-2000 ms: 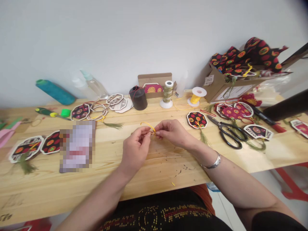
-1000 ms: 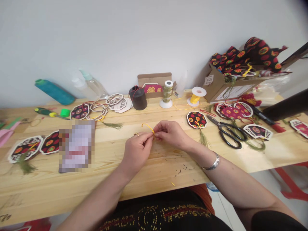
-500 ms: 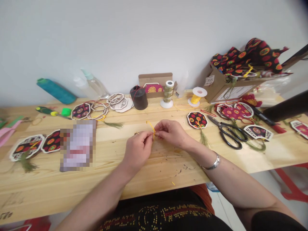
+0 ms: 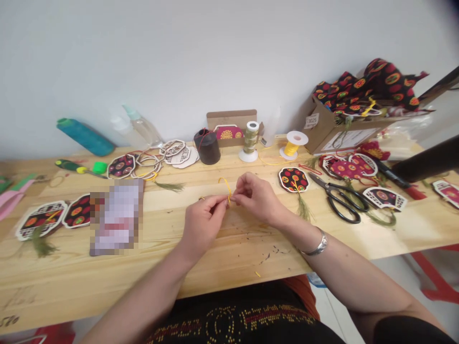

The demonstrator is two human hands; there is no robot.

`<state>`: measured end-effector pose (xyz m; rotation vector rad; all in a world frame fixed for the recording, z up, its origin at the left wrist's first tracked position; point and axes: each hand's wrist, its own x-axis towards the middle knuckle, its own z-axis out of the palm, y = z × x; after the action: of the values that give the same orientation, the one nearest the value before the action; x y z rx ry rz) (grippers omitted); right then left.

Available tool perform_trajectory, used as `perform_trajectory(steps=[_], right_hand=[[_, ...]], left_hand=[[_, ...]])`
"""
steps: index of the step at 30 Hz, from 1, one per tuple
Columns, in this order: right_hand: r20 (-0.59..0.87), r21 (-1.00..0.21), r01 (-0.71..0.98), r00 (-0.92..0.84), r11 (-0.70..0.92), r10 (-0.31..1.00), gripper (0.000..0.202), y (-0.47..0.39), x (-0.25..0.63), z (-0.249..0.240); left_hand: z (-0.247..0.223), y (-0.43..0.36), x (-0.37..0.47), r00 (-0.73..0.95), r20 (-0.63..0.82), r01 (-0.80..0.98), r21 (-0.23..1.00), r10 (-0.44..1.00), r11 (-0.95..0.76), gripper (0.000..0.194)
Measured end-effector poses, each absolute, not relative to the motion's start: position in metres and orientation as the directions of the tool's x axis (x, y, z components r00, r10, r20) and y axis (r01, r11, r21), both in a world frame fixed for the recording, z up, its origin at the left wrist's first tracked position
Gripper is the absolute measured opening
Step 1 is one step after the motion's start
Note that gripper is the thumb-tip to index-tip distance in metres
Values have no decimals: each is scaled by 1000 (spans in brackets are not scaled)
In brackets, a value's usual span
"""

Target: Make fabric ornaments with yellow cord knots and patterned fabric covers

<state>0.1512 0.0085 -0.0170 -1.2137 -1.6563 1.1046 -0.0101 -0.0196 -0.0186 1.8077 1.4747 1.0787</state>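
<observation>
Yellow cord (image 4: 227,185) arcs toward eleven o'clock, straighter a moment ago, suggesting it's being worked; left hand (image 4: 203,220) pinches it, right hand's (image 4: 257,198) fingers bunch alongside, grip unclear.

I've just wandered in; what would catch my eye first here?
Probably the left hand and right hand, whose fingertips meet around a curling yellow cord near the middle of the wooden table. Next, perhaps, the bold black-and-red patterned cloth heaped on the cardboard box at the back right, or the teal cone of thread lying on its side at the back left.
</observation>
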Motion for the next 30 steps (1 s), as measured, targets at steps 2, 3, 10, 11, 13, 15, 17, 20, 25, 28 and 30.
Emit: perform_trajectory(steps=[2,3,10,11,13,15,17,20,25,28,30], right_hand=[[188,-897,349,-255,272,948,12,7,152,-17],[240,-858,388,-276,336,931,11,6,153,-17],[467,-533,491,-508,689,724,30,6,161,-20],[485,-482,499,-533,720,693,30,6,162,-19],[515,-362,517,-582,775,629,31,7,164,-17],[526,-237,535,-631,811,570,32,7,166,-13],[508,-135,544,-680,828,529,33,7,167,-9],[461,-54,531,-738,846,493,33,6,166,-2],[491,-47,479,-753,876,438,33,7,166,0],[541,-115,456,-716,882,441,31,8,167,-4],[570,-202,438,-675,876,469,29,9,168,-6]], left_hand=[[-15,-18,-9,32,147,435,888,989,-146,15],[-14,-17,-9,22,113,392,913,993,-112,14],[-11,-13,-12,65,-64,225,973,996,48,13],[-12,-13,-13,68,-88,206,976,994,73,14],[-13,-13,-14,75,-128,163,980,989,115,15],[-13,-12,-14,84,-159,120,982,984,149,15],[-13,-12,-13,89,-190,66,981,978,184,14],[-12,-10,-10,94,-240,-41,969,966,245,12],[-11,-8,-10,139,-336,-189,914,932,358,13],[-10,-8,-12,165,-368,-246,883,915,399,15],[-9,-8,-12,184,-364,-275,873,913,403,15]])
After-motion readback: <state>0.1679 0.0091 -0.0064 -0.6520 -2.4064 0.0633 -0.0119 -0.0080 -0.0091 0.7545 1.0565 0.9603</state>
